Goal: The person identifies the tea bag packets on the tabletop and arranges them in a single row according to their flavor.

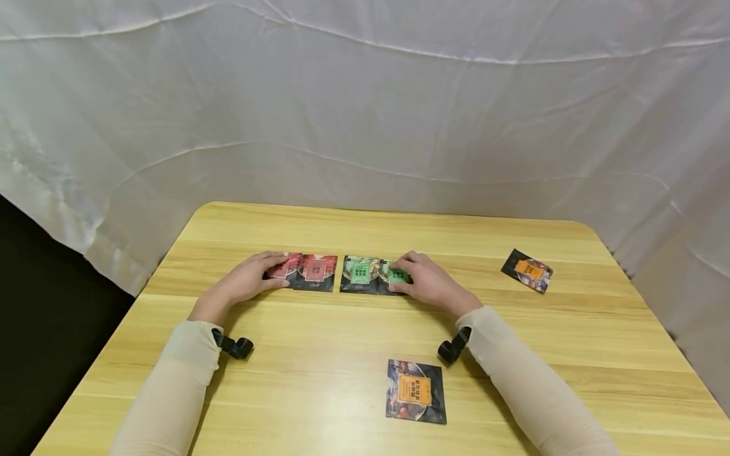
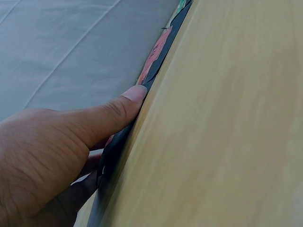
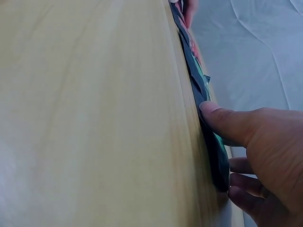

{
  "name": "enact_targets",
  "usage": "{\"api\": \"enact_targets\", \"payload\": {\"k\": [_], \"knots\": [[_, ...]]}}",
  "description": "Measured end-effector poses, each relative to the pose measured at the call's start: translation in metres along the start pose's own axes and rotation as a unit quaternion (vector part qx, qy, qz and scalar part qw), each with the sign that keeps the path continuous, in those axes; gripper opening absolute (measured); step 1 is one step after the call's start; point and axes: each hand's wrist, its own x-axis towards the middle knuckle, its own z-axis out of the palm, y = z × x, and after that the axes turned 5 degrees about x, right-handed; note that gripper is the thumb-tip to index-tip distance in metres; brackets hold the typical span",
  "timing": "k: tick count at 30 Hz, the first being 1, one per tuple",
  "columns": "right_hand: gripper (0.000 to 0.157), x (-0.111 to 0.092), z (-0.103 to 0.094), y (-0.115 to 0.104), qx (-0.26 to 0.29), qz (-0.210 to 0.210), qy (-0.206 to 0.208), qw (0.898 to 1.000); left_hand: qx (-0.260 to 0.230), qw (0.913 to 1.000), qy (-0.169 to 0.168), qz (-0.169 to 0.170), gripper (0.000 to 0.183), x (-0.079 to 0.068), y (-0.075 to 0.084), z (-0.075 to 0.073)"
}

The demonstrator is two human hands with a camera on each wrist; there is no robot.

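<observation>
Four flat packets lie in a row on the wooden table, two with red labels on the left, two with green on the right. My left hand (image 1: 248,278) holds the outer red packet (image 1: 283,269) by its edges, thumb on the near side. Beside it lies the other red packet (image 1: 317,272), slightly overlapped. On the right, my right hand (image 1: 428,280) holds the outer green packet (image 1: 395,273) at its near and outer edges. The inner green packet (image 1: 360,273) touches it. A narrow gap separates the red pair from the green pair. Both hands partly cover their packets.
An orange-label packet (image 1: 416,391) lies near the front of the table (image 1: 308,392), between the forearms. Another orange-label packet (image 1: 527,270) lies tilted at the back right. A pale curtain (image 1: 365,114) hangs behind the table's far edge.
</observation>
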Motion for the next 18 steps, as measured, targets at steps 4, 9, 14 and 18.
{"api": "enact_targets", "payload": {"k": [4, 9, 14, 18], "knots": [[0.053, 0.0009, -0.0012, -0.0007, -0.012, -0.007, -0.003, 1.000, 0.001, 1.0000, 0.001, 0.001, 0.068, -0.0008, -0.0004, 0.0000], [0.054, 0.0016, -0.0032, -0.0035, -0.018, -0.009, -0.009, 1.000, 0.001, 1.0000, 0.001, -0.001, 0.068, -0.0015, -0.0008, 0.0008], [0.053, 0.0013, -0.0062, -0.0049, -0.021, -0.008, -0.013, 1.000, 0.002, 1.0000, 0.002, 0.001, 0.068, -0.0017, 0.0006, 0.0004], [0.053, -0.0001, -0.0091, -0.0038, -0.020, -0.014, -0.010, 1.000, 0.004, 1.0000, 0.003, 0.004, 0.068, -0.0003, 0.0005, 0.0003]]}}
